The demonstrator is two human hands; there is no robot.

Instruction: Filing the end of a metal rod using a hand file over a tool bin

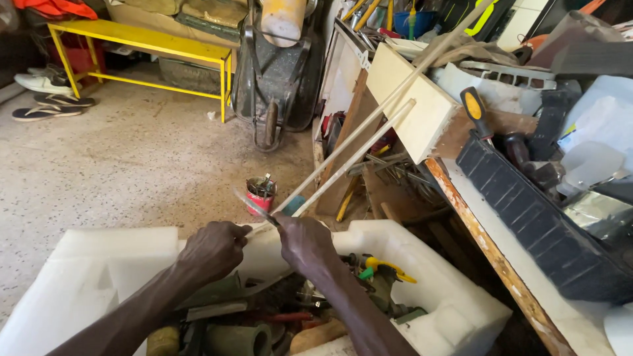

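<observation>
Both hands are up over the white foam box (455, 310): left hand (212, 249) has its fingers closed around a knife (254, 205), blade pointing up-left. Right hand (304, 242) is curled tight on two long pale sticks (359, 148) slanting up-right from the box toward the cluttered bench (501, 264).

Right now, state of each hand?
Left hand: closed on the small metal blade, its tip against the sticks.
Right hand: closed around the two long pale wooden sticks.
</observation>
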